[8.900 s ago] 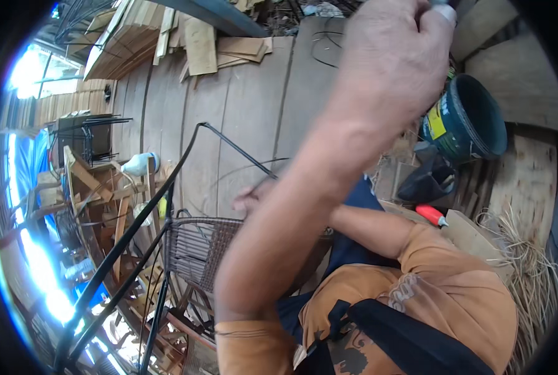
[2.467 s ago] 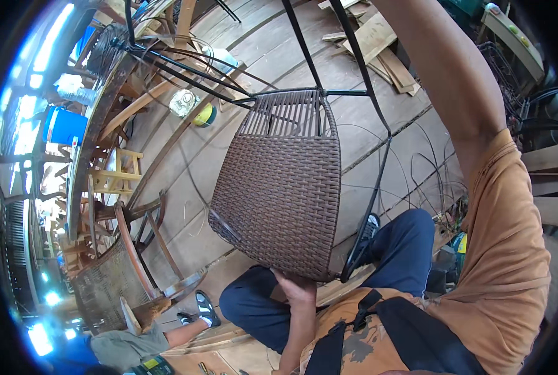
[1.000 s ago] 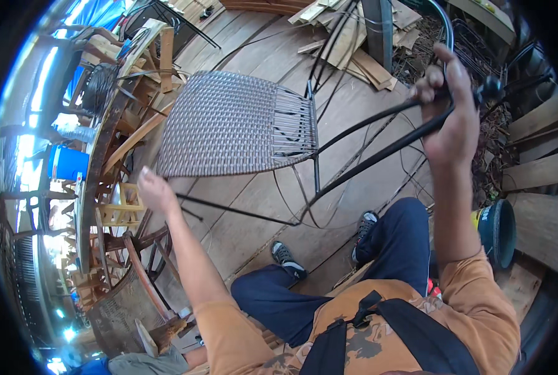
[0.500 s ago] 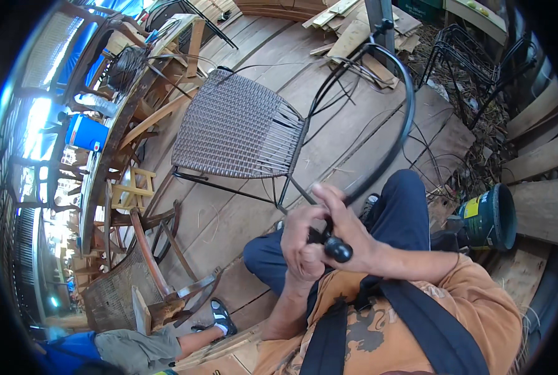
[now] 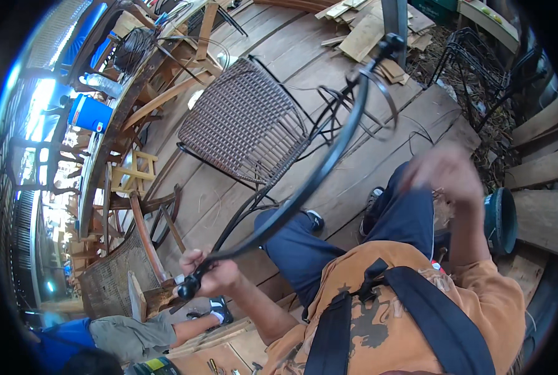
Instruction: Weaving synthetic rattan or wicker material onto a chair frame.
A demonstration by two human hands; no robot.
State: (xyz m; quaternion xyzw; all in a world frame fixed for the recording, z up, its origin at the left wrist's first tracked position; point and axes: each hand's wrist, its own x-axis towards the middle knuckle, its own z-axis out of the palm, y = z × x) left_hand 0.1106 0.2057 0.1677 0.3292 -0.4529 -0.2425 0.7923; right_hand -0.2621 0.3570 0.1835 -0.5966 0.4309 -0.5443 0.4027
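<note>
OK so the thing being handled is a brown woven chair (image 5: 244,119) on a black metal frame, sitting just ahead of the person over the plank floor (image 5: 369,156), woven panel facing up toward the camera. A curved black tube (image 5: 304,187) of the frame sweeps across the view, with one black ball foot (image 5: 190,287) down at lower left and another black knob (image 5: 390,45) up by the blue-grey post (image 5: 396,28).

Big change from half a second ago: both hands were bunched together around the near end of that tube, right in front of the orange shirt (image 5: 385,287). Now they're well apart. The left hand (image 5: 211,274) has gone off to the left with that end and is wrapped around the tube right beside the ball foot. The right hand (image 5: 444,175) has come off it and is up in the air on the right, super blurry, so I can't tell if the fingers are curled around anything. Its forearm now covers the yellow label on the dark green bucket (image 5: 501,222).

The woven panel has tilted a bit and sits slightly further right. A co-worker in grey shorts (image 5: 132,337) is at lower left, same as before.
</note>
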